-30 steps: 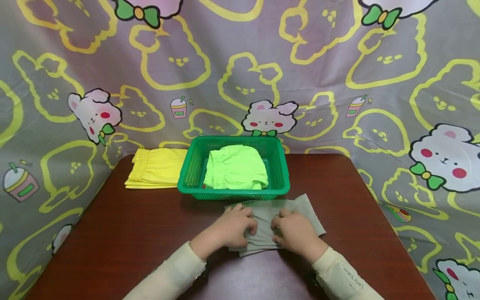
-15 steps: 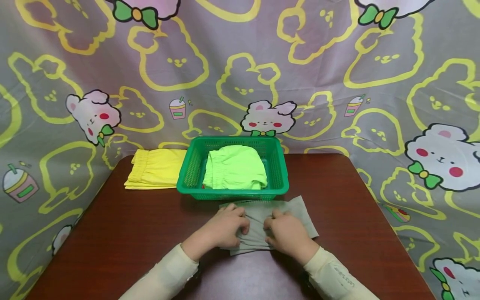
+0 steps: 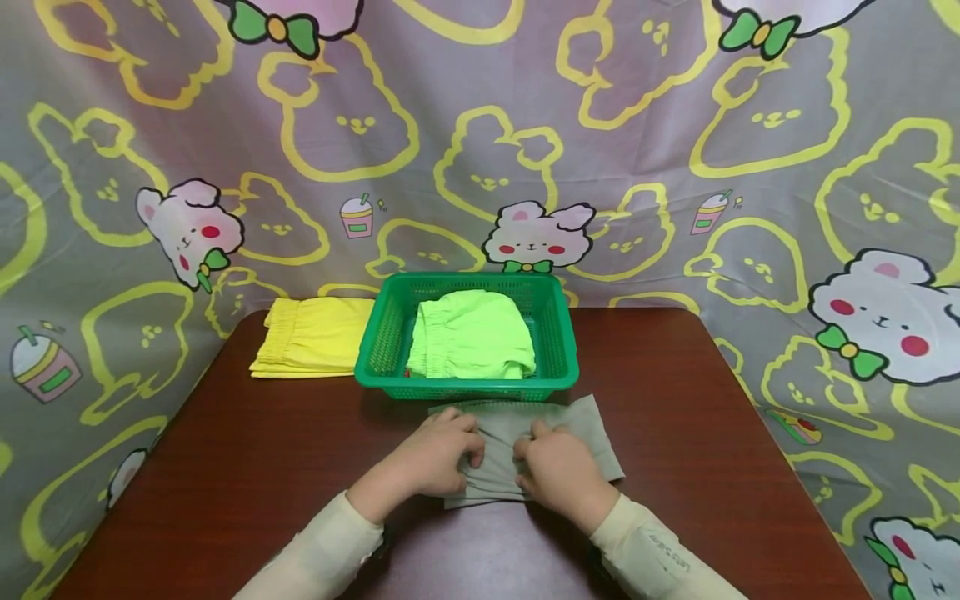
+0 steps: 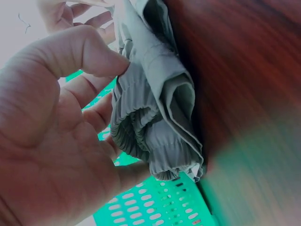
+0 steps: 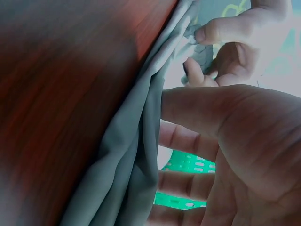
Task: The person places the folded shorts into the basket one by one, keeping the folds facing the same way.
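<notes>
A folded grey elastic-waist garment (image 3: 498, 446) lies flat on the table just in front of the green basket. My left hand (image 3: 437, 454) rests on its left part, fingers bent lightly with the tips on the cloth. In the left wrist view, the thumb (image 4: 101, 59) touches the cloth beside the gathered waistband (image 4: 134, 99). My right hand (image 3: 562, 468) lies on the garment's right half. The right wrist view has its thumb (image 5: 188, 106) and spread, fairly straight fingers (image 5: 186, 183) against the layered folds (image 5: 141, 155).
Behind the garment stands the green perforated basket (image 3: 465, 385), holding folded neon-green clothing (image 3: 476, 333). Folded yellow clothing (image 3: 315, 337) lies to the basket's left. A patterned curtain (image 3: 630, 142) hangs behind the dark red-brown table (image 3: 225, 467).
The grey garment has slid a little to the left across the table, with both hands moving along on it. The basket and yellow clothing stay in place.
</notes>
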`<action>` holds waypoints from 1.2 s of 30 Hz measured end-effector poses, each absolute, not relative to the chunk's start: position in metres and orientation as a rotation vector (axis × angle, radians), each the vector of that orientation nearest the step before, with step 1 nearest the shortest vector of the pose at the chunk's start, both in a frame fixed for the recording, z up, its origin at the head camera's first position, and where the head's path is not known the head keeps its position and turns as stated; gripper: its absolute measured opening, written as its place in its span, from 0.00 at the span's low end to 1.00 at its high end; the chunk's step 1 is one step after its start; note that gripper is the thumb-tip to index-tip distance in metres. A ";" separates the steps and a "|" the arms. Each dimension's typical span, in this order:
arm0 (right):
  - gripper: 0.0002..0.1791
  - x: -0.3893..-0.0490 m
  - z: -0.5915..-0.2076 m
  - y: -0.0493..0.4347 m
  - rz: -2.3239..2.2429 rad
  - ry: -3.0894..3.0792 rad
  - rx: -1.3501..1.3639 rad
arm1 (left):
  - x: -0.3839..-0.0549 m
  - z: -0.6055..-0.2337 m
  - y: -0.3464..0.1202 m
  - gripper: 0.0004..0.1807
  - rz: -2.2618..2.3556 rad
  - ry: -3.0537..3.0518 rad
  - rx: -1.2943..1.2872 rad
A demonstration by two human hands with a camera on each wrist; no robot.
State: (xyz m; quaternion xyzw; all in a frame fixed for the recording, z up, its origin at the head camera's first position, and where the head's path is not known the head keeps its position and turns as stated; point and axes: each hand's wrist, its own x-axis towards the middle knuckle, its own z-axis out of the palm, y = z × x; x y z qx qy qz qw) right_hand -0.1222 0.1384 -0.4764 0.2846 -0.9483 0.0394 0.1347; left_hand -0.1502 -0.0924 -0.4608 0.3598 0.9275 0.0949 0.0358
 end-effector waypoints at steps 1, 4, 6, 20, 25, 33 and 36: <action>0.15 -0.122 -0.476 0.137 0.113 -2.746 0.824 | -0.150 -0.461 -0.094 0.16 0.298 2.853 1.106; 0.15 -0.121 -0.476 0.133 0.108 -2.745 0.820 | -0.150 -0.461 -0.097 0.16 0.311 2.867 1.113; 0.15 -0.121 -0.477 0.130 0.100 -2.749 0.812 | -0.150 -0.461 -0.099 0.16 0.316 2.877 1.116; 0.16 -0.117 -0.473 0.109 0.103 -2.782 0.777 | -0.150 -0.463 -0.113 0.16 0.338 2.918 1.119; 0.16 -0.116 -0.470 0.102 0.090 -2.801 0.777 | -0.150 -0.463 -0.120 0.15 0.339 2.919 1.111; 0.17 -0.119 -0.473 0.093 0.092 -2.805 0.776 | -0.154 -0.465 -0.131 0.14 0.341 2.913 1.140; 0.17 -0.120 -0.476 0.088 0.084 -2.776 0.791 | -0.155 -0.465 -0.137 0.12 0.354 2.906 1.131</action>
